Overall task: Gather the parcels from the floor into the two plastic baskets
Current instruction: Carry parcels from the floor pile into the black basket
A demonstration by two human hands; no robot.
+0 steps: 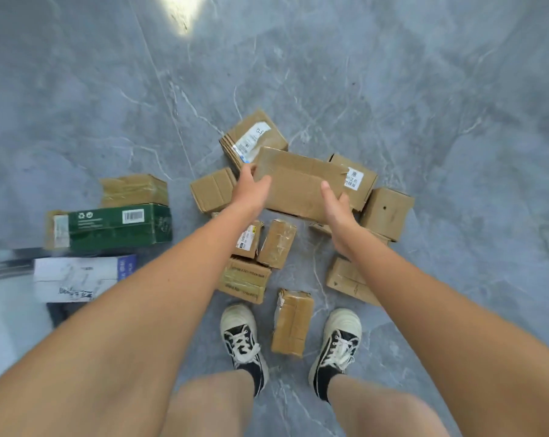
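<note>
At centre frame we clasp the long cardboard parcel [298, 184] by its ends, left hand [249, 190] and right hand [337, 212] gripping, keeping it level above the scattered boxes.

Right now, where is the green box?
In the head view, the green box lies on the floor at the left, apart from the main pile, between a tan box behind it and a white box in front.
</note>
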